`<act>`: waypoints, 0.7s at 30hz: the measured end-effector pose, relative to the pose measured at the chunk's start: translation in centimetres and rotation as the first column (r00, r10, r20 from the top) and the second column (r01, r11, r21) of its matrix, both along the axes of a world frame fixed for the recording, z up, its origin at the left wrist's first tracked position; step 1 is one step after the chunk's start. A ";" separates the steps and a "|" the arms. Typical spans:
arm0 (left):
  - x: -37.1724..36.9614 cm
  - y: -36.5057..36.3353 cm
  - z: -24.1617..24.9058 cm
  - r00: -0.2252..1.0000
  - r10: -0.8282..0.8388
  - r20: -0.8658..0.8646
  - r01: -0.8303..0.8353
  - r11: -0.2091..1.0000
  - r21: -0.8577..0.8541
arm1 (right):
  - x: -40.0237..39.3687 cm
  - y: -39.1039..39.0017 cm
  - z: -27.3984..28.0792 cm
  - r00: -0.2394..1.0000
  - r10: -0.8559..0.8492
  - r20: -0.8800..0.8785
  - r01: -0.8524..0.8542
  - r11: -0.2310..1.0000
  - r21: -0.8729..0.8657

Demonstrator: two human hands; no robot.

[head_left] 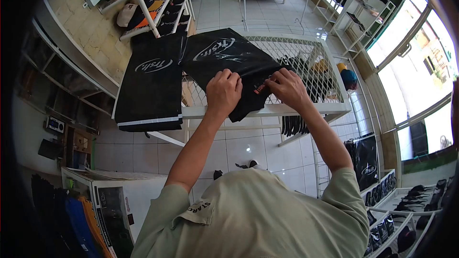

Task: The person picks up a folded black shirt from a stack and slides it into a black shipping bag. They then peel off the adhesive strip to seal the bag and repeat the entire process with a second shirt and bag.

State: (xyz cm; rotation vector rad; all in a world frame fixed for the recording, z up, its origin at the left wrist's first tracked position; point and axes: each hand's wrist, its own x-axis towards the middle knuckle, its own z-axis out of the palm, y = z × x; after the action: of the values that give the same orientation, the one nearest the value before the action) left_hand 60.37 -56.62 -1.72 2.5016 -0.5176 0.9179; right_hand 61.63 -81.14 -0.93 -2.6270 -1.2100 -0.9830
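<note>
A black plastic packaging bag with a white logo lies on a white wire-mesh table. My left hand presses down on the bag's near end with its fingers curled over it. My right hand pinches the bag's near edge beside a small orange label. A stack of similar black bags with the same logo lies to the left, hanging over the table's near edge.
A white shelf with caps and folded items stands at the back left. White racks line the right wall by the windows. More black bags and caps sit in a rack at the lower right. A carton stands at the lower left.
</note>
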 end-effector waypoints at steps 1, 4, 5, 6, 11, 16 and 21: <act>-0.1 0.0 0.1 1.000 0.001 0.002 -0.001 1.000 0.000 | 0.1 0.4 0.0 1.000 0.001 0.002 -0.001 1.000 0.000; -0.5 -0.3 0.5 1.000 -0.015 0.022 0.016 0.998 -0.056 | 1.1 1.4 -1.1 1.000 0.012 0.022 -0.013 0.999 0.053; -0.6 -0.5 0.5 0.999 -0.019 0.035 0.021 0.998 -0.067 | 1.8 1.6 -2.2 1.000 -0.030 0.004 0.029 0.997 0.066; -0.9 -0.6 0.6 0.999 -0.022 0.047 0.026 0.997 -0.077 | 1.9 1.7 -2.5 0.997 -0.070 -0.016 0.071 0.994 0.079; -5.6 0.0 1.7 0.996 -0.049 -0.080 0.016 0.929 -0.370 | -1.8 1.4 -1.2 0.976 -0.182 -0.122 0.204 0.959 0.198; -11.6 2.9 -1.4 0.677 -0.054 -0.734 -0.313 0.881 -0.354 | -7.4 2.1 -0.3 0.872 0.011 -0.490 0.235 0.867 0.439; -10.2 1.9 -6.1 0.654 -0.412 -0.634 -0.264 0.662 -0.702 | -7.7 5.6 -1.8 0.915 0.055 -0.400 0.096 0.932 0.349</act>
State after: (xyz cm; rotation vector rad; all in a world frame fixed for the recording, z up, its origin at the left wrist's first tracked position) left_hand 50.20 -54.70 -7.84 1.7688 0.0693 -0.0852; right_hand 53.91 -75.58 -2.74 -2.3842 -0.8138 -0.5498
